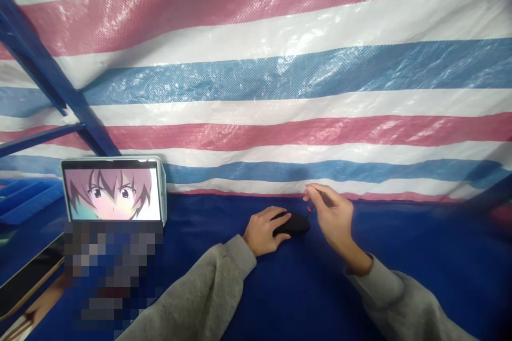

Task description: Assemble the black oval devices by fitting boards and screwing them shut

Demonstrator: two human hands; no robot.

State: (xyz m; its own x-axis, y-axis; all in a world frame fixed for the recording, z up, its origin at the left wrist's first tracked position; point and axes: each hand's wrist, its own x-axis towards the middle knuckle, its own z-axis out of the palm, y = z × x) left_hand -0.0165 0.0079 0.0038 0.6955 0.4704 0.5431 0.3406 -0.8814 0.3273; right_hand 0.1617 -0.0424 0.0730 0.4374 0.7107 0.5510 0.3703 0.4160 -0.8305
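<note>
The left hand (pixel 262 230) is closed over a black mouse (pixel 294 222), its fingers lying across the top, though the dark shape is hard to read and it may be some other small object. The mouse sits on the blue table (pixel 420 245), towards the far edge. At its 2 o'clock, the right hand (pixel 332 216) pinches a small red bit (pixel 310 208) between thumb and forefinger. The bit is too small to name and hangs just beside the mouse. Both arms wear grey sleeves (pixel 392 290). At 9 o'clock, well apart, a tablet (pixel 113 190) stands showing an anime face. A striped tarp (pixel 256 74) hangs behind, crossed at the upper left by a blue frame (pixel 40 58).
</note>
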